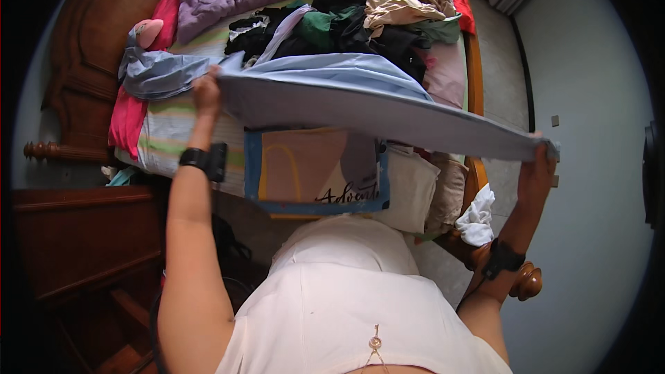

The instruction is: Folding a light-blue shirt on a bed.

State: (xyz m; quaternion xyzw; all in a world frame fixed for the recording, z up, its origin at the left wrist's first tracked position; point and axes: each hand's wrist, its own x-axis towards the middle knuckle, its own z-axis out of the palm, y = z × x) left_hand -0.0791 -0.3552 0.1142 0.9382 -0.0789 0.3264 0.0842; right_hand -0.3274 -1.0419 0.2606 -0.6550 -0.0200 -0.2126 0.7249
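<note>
Between my two raised hands a light blue-grey cloth [332, 106] is stretched across the bed. My left hand [207, 94] grips its upper left part, and more of the fabric hangs loosely beyond that hand. At the lower right, my right hand [541, 158] pinches the other end, out past the bed's wooden side rail. A looser blue fold [343, 65] bulges up behind the taut edge. Below the cloth lies a folded blue-bordered textile [306, 171] with printed lettering, its upper part covered from view.
A heap of dark clothes [343, 26] lies farther up the bed, with a beige garment [402, 8] on top. Folded white cloth [410, 187] sits at the near right. The carved headboard [98, 36] stands left, the wooden bedpost [527, 280] right, near the wall [587, 88].
</note>
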